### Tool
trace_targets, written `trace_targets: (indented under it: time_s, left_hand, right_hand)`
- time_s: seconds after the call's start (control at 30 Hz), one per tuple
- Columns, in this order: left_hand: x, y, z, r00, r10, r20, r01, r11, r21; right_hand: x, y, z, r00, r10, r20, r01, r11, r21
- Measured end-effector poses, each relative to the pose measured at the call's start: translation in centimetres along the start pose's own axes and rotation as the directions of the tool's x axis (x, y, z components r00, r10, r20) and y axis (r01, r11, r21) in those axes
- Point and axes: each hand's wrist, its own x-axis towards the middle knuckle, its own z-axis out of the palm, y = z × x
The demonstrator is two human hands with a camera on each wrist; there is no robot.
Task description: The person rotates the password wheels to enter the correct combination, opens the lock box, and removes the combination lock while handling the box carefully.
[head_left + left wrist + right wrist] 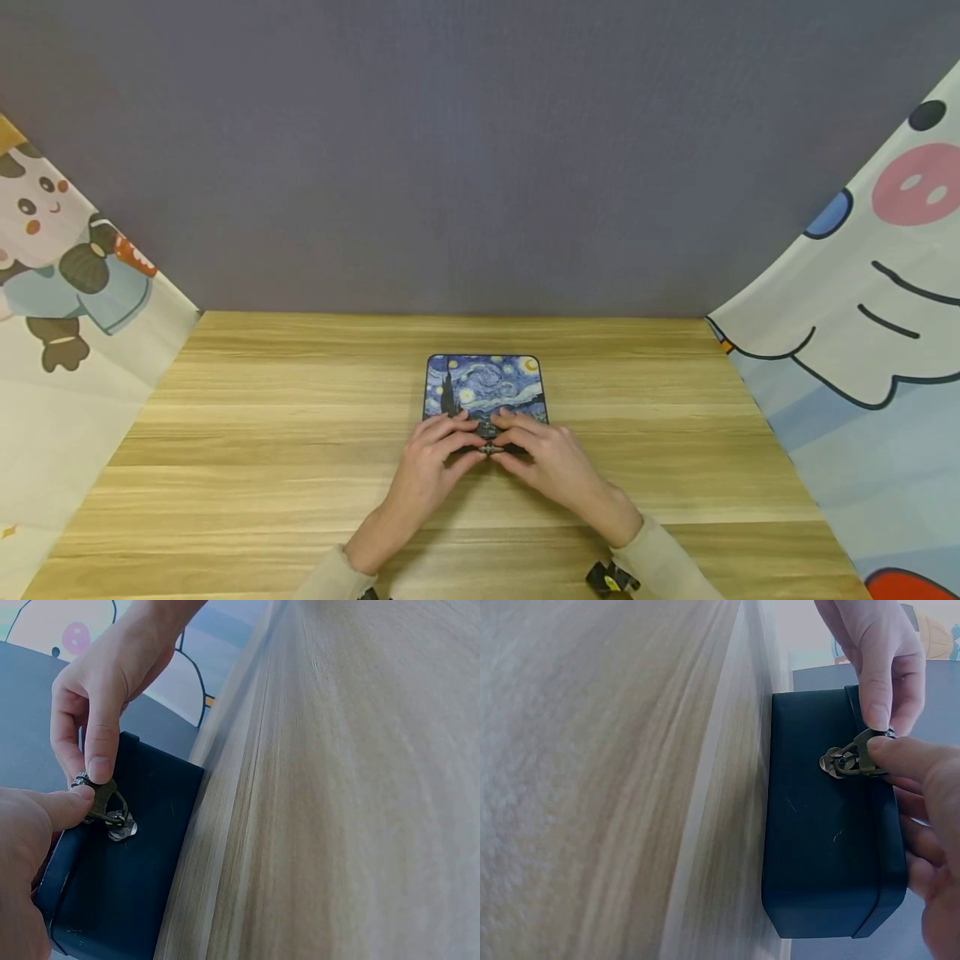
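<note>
A dark box with a painted starry-night lid sits on the table. On its near side a metal latch carries a small brass-coloured padlock, its shackle passed through the latch and dials along one end. My left hand pinches the padlock from the left, thumb and fingertips at its end, other fingers over the lid. From the opposite side my right hand holds it too, thumb on the lock body. The fingers hide part of the dials.
The wooden table spreads around the box. A grey panel rises behind it. Cartoon-printed curtains hang on the left and right.
</note>
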Motion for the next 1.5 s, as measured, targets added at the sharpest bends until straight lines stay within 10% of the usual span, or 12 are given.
trace_targets:
  time_s: [1.5]
  left_hand:
    - [0.09,0.0,0.02,1.0,0.008,0.001,-0.008,1.0,0.014]
  right_hand:
    - [-0.07,0.21,0.19,0.999,-0.022,-0.024,0.022,1.0,0.017]
